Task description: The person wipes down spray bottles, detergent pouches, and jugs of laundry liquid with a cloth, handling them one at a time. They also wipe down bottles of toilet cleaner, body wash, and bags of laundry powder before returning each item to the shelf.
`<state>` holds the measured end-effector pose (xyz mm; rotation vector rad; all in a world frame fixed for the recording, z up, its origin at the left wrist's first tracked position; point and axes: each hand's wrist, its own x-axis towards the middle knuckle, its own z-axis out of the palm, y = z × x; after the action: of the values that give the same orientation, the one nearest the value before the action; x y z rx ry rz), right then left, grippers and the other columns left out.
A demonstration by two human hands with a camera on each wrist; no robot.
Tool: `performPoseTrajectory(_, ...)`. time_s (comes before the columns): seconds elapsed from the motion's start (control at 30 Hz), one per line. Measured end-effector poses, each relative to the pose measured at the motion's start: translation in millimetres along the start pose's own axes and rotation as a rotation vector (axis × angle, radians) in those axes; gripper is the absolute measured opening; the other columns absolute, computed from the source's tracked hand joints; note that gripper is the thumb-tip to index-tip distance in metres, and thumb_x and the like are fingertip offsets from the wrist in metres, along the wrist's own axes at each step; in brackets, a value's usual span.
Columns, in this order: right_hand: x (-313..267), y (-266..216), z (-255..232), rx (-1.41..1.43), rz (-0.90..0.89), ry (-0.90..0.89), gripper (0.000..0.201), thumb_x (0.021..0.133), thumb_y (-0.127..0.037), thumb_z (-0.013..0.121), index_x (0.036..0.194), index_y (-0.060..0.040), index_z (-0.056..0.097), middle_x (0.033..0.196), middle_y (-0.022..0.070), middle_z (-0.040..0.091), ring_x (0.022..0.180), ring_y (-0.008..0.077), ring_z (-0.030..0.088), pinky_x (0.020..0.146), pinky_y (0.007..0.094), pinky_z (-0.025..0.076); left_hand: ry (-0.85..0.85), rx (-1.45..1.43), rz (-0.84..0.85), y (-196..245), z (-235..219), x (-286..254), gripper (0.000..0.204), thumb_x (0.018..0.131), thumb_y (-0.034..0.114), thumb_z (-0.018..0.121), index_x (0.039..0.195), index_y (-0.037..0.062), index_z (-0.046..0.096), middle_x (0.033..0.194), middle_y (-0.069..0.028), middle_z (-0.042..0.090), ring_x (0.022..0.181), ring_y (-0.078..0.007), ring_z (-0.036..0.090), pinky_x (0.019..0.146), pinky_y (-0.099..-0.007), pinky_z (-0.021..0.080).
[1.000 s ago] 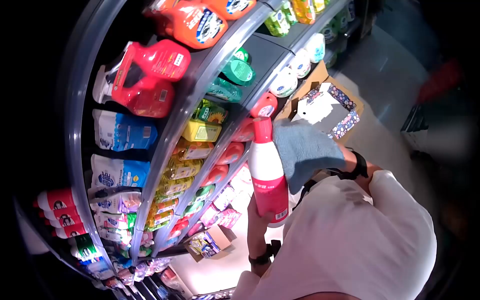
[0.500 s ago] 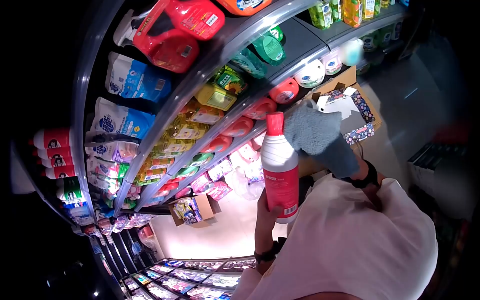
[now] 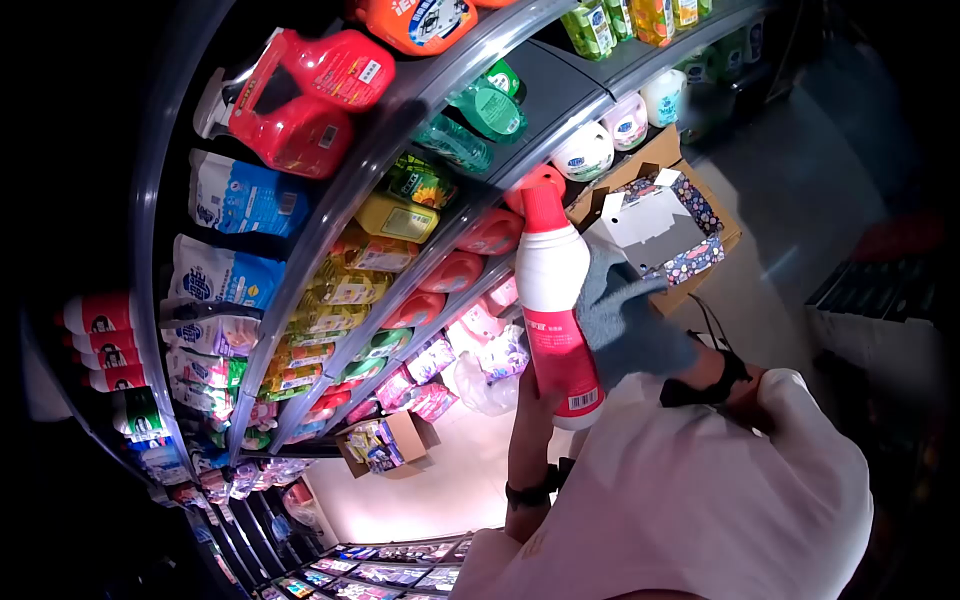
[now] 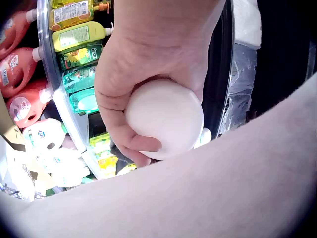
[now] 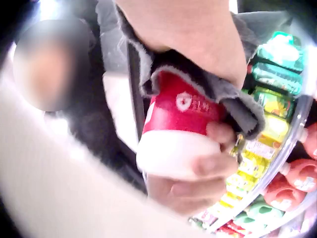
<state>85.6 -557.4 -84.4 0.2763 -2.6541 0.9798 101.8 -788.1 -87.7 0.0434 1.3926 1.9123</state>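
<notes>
- Left wrist view: I see the left hand [image 4: 131, 72] curled round the base of the bottle [image 3: 560, 315].
- Grey-blue cloth [image 3: 638, 325] touches its side, covering the right hand [image 5: 198, 44]; I cannot tell that grip.
- White bottle, red label, ribbed red cap, before the shelves [image 3: 555, 85].

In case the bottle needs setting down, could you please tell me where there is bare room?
Bare shelf shows between the green bottles and the yellow-green bottles; bare floor shows between the small carton and the left forearm. It is crowded along the yellow bottles and red bottles, and where the cloth meets the bottle.
</notes>
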Motion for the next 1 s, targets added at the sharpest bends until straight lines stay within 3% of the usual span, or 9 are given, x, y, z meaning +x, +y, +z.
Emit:
performPoseTrajectory(0.23,32,46,-3,0.272,0.067,0.218,0.015,0.073,-0.011,0.062,0.085,-0.0013,0.062,0.079,0.0159,0.062,0.058,0.0274,0.061,0.051,0.041,0.047,-0.081,-0.17,-0.134,3,21,-8,0.083,0.082,0.053,0.065,0.135,-0.0058,0.042,0.115,-0.0206,0.062,0.096,-0.0301,0.066,0.084,-0.0393,0.054)
performPoseTrajectory(0.33,41,28,-8,0.393,0.015,0.05,0.015,0.075,-0.011,0.061,0.086,-0.0009,0.062,0.081,0.0165,0.063,0.059,0.0275,0.062,0.052,0.0412,0.048,-0.514,-0.5,-0.08,-13,10,19,0.102,0.075,0.084,0.044,0.131,-0.0009,0.039,0.089,-0.0203,0.058,0.062,-0.0261,0.057,0.048,-0.0325,0.044)
performPoseTrajectory(0.43,43,0,-1,0.519,-0.033,-0.128,0.015,0.075,-0.011,0.061,0.087,-0.0006,0.062,0.082,0.017,0.064,0.06,0.0276,0.062,0.052,0.0413,0.049,-0.208,-0.858,-0.113,-54,-21,30,0.095,0.075,0.083,0.046,0.133,0.008,0.042,0.096,-0.0183,0.057,0.056,-0.0252,0.052,0.043,-0.0322,0.04)
performPoseTrajectory(0.5,26,-26,13,-0.483,0.029,-0.431,0.02,0.077,-0.012,0.061,0.092,0.0018,0.066,0.101,0.017,0.065,0.092,0.0301,0.065,0.081,0.0403,0.052,-0.141,-0.684,-0.047,-30,0,35,0.091,0.073,0.082,0.048,0.135,0.0152,0.042,0.105,-0.0141,0.057,0.058,-0.0244,0.049,0.041,-0.0337,0.039)
performPoseTrajectory(0.57,18,-4,26,-0.314,-0.207,-0.169,0.027,0.079,-0.015,0.062,0.101,0.0013,0.065,0.106,0.0156,0.065,0.1,0.029,0.062,0.088,0.0393,0.05,-0.468,-1.124,-0.046,-19,5,38,0.094,0.085,0.078,0.028,0.143,0.0051,0.036,0.13,-0.0272,0.051,0.105,-0.0397,0.058,0.072,-0.0464,0.053)
performPoseTrajectory(0.63,15,9,28,-0.128,-0.436,0.087,0.034,0.081,-0.018,0.063,0.11,0.0009,0.064,0.111,0.0141,0.064,0.108,0.0279,0.06,0.095,0.0382,0.047,-0.232,-0.77,-0.15,-6,13,33,0.088,0.085,0.078,0.035,0.136,0.0071,0.042,0.11,-0.024,0.06,0.078,-0.0369,0.064,0.042,-0.0363,0.049)
performPoseTrajectory(0.73,36,27,19,-0.03,-0.349,0.475,0.026,0.075,-0.02,0.06,0.095,-0.0031,0.063,0.084,0.0165,0.063,0.07,0.0311,0.063,0.064,0.0407,0.05,-0.071,-0.424,-0.004,12,28,34,0.063,0.092,0.046,0.059,0.133,0.0028,0.04,0.112,-0.0189,0.058,0.094,-0.0315,0.064,0.062,-0.0403,0.06)
performPoseTrajectory(0.9,39,24,26,0.138,-0.098,0.344,0.023,0.072,-0.019,0.064,0.089,-0.0045,0.065,0.083,0.0139,0.064,0.071,0.0304,0.064,0.064,0.04,0.051,0.309,0.146,0.33,7,49,45,0.043,0.095,0.02,0.059,0.13,0.002,0.042,0.114,-0.017,0.058,0.088,-0.028,0.065,0.067,-0.0405,0.058)
performPoseTrajectory(1.0,28,6,27,0.118,-0.062,0.123,0.021,0.069,-0.019,0.066,0.085,-0.0053,0.065,0.082,0.0123,0.064,0.071,0.03,0.065,0.064,0.0395,0.051,0.337,0.512,0.4,6,39,50,0.051,0.085,0.007,0.067,0.131,0.0022,0.047,0.12,-0.0082,0.056,0.112,-0.0191,0.056,0.095,-0.032,0.044)
